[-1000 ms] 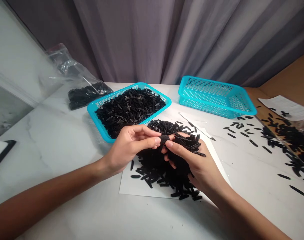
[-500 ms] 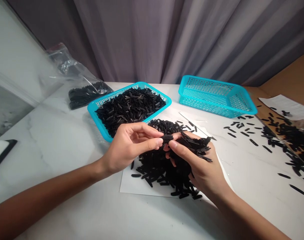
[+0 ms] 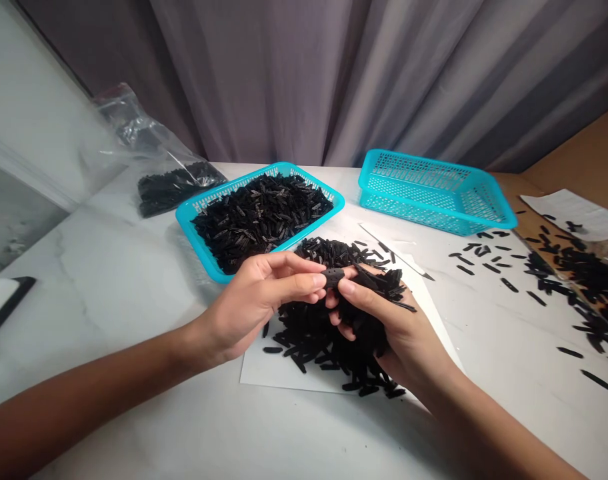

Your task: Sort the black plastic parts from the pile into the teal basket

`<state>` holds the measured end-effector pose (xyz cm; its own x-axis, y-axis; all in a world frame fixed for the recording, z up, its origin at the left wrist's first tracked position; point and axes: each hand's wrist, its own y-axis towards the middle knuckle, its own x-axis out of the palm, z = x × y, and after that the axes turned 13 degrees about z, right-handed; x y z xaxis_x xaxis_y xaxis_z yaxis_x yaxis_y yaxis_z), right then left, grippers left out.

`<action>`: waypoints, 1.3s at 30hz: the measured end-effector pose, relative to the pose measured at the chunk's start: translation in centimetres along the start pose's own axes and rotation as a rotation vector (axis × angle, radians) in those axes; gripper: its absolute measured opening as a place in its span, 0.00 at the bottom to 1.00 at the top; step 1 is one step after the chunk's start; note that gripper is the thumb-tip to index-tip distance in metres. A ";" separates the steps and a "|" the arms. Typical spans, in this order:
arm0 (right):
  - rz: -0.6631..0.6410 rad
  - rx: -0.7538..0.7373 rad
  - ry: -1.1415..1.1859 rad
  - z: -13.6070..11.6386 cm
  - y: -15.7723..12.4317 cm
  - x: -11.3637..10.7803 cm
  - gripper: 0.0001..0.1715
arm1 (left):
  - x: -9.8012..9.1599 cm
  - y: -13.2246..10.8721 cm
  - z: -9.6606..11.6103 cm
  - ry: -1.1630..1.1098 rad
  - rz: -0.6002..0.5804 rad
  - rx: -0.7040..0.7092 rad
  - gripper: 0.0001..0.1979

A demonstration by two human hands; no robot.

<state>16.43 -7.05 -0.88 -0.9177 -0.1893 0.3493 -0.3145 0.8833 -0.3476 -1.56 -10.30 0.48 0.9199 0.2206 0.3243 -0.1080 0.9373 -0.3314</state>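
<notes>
Between the fingertips of both hands is a small flat black strip (image 3: pixel 333 277), its dotted broad face showing. My left hand (image 3: pixel 264 297) pinches its left end between thumb and fingers. My right hand (image 3: pixel 401 323) has thumb and forefinger at the other end, and a bunch of similar black strips (image 3: pixel 384 287) rests in its palm. Below the hands, a heap of loose black strips (image 3: pixel 314 340) covers much of a white sheet (image 3: pixel 264 373). Part of that heap is hidden by my hands. What exactly the strips are I cannot tell.
A blue basket (image 3: pixel 199 250) full of black strips stands behind my left hand. Another blue basket (image 3: pixel 434 213) is at the back right. A plastic bag (image 3: pixel 169 177) of black pieces lies back left. A thin pointed blade (image 3: pixel 399 257) and scattered strips (image 3: pixel 591 300) lie to the right.
The strip between my fingertips has turned from its narrow edge to its broad dotted face. The bunch in my right hand has tipped slightly; both hands stay in nearly the same place.
</notes>
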 end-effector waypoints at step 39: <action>-0.185 -0.095 -0.383 0.9 0.1 -0.2 0.12 | -0.5 0.6 0.3 0.729 -0.190 0.956 0.08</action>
<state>16.34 -7.33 -1.72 -0.8772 -0.4780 0.0445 -0.4752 0.8515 -0.2216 -2.20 -9.74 0.34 0.9143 0.1429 -0.3791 0.1001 0.8271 0.5531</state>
